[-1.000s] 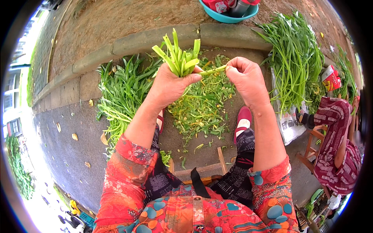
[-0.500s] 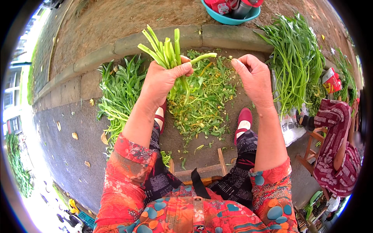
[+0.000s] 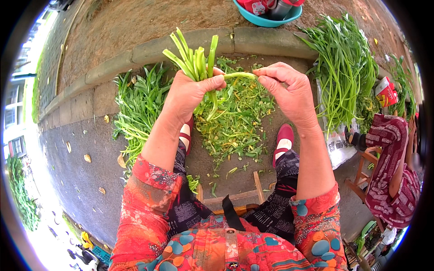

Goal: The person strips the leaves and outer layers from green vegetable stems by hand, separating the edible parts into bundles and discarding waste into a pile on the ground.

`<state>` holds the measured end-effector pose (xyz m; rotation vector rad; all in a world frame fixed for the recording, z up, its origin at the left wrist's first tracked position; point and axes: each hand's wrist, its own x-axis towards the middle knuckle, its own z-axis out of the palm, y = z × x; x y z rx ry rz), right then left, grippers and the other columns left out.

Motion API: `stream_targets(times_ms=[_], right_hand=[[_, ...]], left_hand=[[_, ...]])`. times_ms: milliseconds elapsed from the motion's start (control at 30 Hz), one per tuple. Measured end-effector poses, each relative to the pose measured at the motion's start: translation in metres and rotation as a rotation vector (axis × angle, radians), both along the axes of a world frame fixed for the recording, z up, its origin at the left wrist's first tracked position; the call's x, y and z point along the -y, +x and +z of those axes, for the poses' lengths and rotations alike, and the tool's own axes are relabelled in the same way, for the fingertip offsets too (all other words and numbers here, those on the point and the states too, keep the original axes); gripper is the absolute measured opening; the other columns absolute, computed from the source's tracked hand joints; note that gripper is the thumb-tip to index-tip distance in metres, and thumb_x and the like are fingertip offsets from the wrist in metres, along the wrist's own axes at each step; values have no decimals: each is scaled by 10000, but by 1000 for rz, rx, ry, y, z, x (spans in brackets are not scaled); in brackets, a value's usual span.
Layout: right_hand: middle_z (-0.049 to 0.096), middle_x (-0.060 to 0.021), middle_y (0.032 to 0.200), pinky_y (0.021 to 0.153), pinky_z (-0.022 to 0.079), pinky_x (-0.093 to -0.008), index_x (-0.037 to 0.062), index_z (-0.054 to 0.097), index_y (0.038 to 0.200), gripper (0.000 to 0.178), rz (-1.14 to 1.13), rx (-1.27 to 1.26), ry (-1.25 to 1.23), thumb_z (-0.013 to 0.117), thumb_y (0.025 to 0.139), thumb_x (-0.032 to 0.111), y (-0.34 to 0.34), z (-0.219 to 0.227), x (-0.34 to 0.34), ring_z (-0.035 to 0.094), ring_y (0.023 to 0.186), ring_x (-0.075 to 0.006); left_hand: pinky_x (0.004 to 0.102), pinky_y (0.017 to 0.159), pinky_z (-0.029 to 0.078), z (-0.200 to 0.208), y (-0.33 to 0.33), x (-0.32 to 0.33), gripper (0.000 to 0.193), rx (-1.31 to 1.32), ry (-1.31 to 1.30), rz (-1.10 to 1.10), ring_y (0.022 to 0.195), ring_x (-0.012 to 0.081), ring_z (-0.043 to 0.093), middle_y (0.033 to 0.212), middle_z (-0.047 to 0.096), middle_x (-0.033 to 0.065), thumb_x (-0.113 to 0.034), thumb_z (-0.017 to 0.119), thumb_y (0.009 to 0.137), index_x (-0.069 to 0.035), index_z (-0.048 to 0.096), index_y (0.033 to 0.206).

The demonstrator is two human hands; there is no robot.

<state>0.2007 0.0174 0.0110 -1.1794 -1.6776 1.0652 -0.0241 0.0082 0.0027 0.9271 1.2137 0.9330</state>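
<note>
Left hand [image 3: 192, 90], grip closed round a bundle of green stems [image 3: 195, 63] above scattered trimmings [image 3: 237, 119] | Right hand [image 3: 287, 90] pinches one bent stem [image 3: 241, 75] by its tip | Likely tip-snapping; a short pull seems called for | Kerb [image 3: 266, 41] ahead, leafy heaps [image 3: 341, 67] either side; open room above the trimmings

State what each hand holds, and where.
Left hand: bunch of green stalks, gripped below their upper ends. Right hand: one stalk, pinched at its end.
</note>
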Motion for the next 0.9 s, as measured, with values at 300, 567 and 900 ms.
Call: stream_targets(times_ms=[300, 567, 900], right_hand=[[616, -48, 780, 620, 445, -247, -20, 658, 868, 90, 47, 71, -103, 639, 828, 59, 1, 5, 2, 548, 675, -109], [587, -78, 750, 598, 465, -300, 9, 628, 804, 42, 115, 256, 154, 629, 785, 47, 1, -5, 4, 575, 653, -206], [568, -74, 724, 591, 458, -287, 14, 604, 774, 26, -23, 209, 191, 613, 752, 2, -8, -3, 4, 560, 624, -201]], left_hand=[[270, 725, 483, 3, -3, 1, 172, -8, 25, -87, 778, 139, 618, 825, 651, 46, -95, 702, 819, -4, 640, 952], [259, 699, 470, 0, -1, 1, 141, -181, 102, -125, 759, 112, 596, 812, 648, 24, -79, 715, 803, -7, 655, 908], [257, 696, 477, 3, 2, 0, 189, -231, 112, -132, 755, 109, 601, 812, 659, 31, -108, 728, 797, 2, 666, 936]])
